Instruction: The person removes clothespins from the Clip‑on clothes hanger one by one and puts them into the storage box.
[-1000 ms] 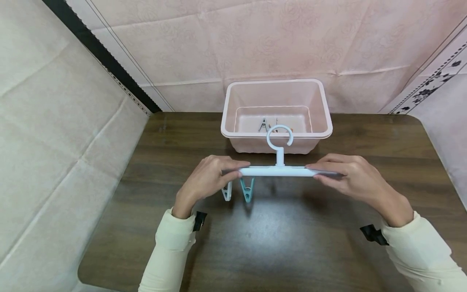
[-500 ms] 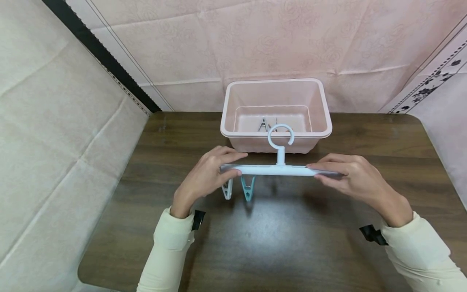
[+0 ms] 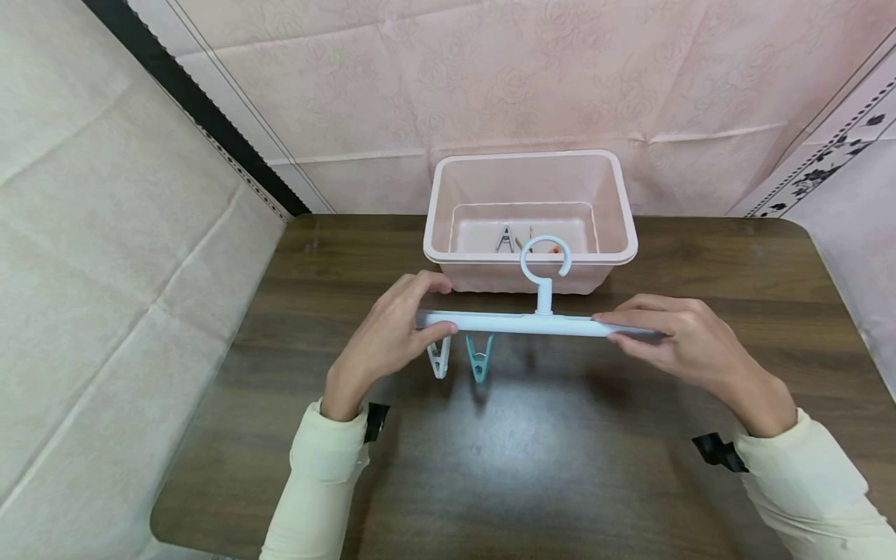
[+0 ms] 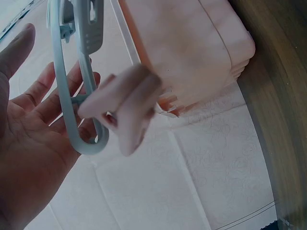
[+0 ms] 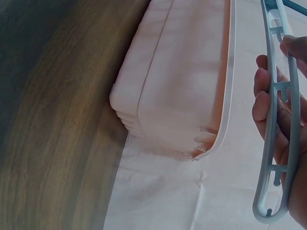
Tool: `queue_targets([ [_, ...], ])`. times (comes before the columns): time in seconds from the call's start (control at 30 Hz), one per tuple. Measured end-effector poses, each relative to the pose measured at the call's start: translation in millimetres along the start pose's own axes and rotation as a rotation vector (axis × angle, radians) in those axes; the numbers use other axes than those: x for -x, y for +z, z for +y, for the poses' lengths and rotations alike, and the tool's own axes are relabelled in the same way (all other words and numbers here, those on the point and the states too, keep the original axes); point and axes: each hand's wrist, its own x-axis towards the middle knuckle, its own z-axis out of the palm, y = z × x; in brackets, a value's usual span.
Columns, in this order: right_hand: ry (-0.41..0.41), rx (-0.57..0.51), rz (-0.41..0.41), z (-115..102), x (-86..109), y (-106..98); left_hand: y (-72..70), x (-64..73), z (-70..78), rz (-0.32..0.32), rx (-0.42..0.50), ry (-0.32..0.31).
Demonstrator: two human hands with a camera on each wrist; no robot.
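Observation:
A light blue clip hanger (image 3: 518,323) with a round hook is held level over the table. My right hand (image 3: 665,330) pinches its right end, thumb in front and fingers behind the bar, as the right wrist view shows. My left hand (image 3: 392,334) is spread around the left end, thumb tip at the bar and fingers raised away. In the left wrist view that palm (image 4: 38,153) is open behind the hanger's loop end. A white clip (image 3: 439,359) and a teal clip (image 3: 479,360) hang below the left half; the white one is blurred in the left wrist view.
Behind the hanger a pink plastic basin (image 3: 448,257) stands at the table's back edge, with a clothespin (image 3: 505,239) and other small pieces inside. The dark wooden table (image 3: 518,482) spreads in front. Patterned cloth (image 3: 546,85) hangs at the back.
My left fingers have lifted off the bar and spread, uncovering the hanger's left end. The hanger has shifted slightly right and up. My right hand keeps its pinch, almost still.

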Motion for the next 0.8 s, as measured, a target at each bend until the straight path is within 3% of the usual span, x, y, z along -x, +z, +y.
queue_targets([
  [0.2,0.004,0.021,0.015,-1,1.3,0,-3.6,2.5,-1.1,0.001,-0.006,-0.021],
  [0.5,0.011,0.033,0.031,-2,3.6,-2,-10.5,12.6,-3.6,0.016,0.047,-0.116],
  [0.8,0.009,0.047,0.054,-3,5.1,-1,-13.2,19.0,-11.0,0.068,0.017,-0.074],
])
